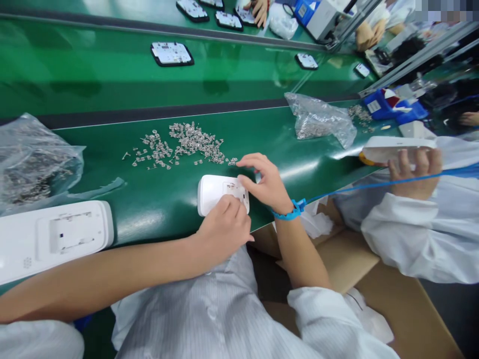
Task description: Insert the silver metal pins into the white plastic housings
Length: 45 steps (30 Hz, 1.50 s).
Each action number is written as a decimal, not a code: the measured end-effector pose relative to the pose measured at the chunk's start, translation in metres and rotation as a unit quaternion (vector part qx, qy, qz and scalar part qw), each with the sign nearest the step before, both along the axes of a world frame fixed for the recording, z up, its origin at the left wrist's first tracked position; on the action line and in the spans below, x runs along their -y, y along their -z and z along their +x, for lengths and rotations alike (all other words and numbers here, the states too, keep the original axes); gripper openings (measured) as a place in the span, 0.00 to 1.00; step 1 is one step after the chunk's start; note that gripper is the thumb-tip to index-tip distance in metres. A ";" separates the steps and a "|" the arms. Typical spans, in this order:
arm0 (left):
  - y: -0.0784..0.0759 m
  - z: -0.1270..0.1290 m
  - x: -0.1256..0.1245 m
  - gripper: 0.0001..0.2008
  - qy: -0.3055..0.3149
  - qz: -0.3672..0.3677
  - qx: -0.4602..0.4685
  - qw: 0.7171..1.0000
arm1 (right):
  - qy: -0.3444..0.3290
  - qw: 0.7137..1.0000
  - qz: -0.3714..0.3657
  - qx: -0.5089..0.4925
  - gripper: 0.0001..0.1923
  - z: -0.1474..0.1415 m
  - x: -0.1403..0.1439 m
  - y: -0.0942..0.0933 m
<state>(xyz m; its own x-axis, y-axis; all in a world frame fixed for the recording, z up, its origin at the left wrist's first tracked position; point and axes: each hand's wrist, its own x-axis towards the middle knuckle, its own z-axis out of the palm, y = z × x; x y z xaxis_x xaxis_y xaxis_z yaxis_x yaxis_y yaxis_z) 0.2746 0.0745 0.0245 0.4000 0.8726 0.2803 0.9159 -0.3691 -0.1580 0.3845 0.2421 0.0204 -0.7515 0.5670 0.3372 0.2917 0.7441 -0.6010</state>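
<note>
A small white plastic housing (211, 192) lies on the green table near its front edge. My left hand (224, 227) rests on the housing's near right part, fingers curled and pressing at its recessed bay. My right hand (264, 182) touches the housing's right end with its fingertips; a blue wrist strap (290, 212) circles that wrist. Whether either hand pinches a small metal part is hidden by the fingers. A pile of small metal clips (187, 142) is scattered just beyond the housing.
A second white housing (52, 237) lies at the left edge, next to a clear bag of metal parts (33, 164). Another bag (318, 119) sits far right. A co-worker's hand (411, 169) holds a white housing at right. Black-framed parts (171, 53) ride the belt behind. A cardboard box (374, 299) is below.
</note>
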 end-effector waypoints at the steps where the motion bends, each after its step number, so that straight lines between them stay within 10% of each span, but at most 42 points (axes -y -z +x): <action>1: 0.003 0.001 0.000 0.27 -0.001 0.020 0.002 1.000 | 0.006 1.000 0.016 0.006 0.11 -0.003 -0.007 0.000; 18: 0.014 0.004 0.005 0.27 -0.017 0.109 -0.047 0.993 | -0.025 0.982 0.140 0.122 0.09 -0.032 -0.035 0.010; 27: 0.018 0.006 0.005 0.26 -0.024 0.126 -0.047 0.991 | 0.045 0.998 -0.038 -0.036 0.08 0.021 0.021 -0.011; 37: 0.024 0.007 0.005 0.24 -0.018 0.102 -0.002 0.995 | 0.057 0.997 0.042 0.008 0.08 0.013 0.040 -0.004; 45: 0.023 0.006 0.004 0.20 -0.016 0.121 -0.029 0.992 | 0.069 0.996 -0.051 0.026 0.08 0.002 0.029 -0.004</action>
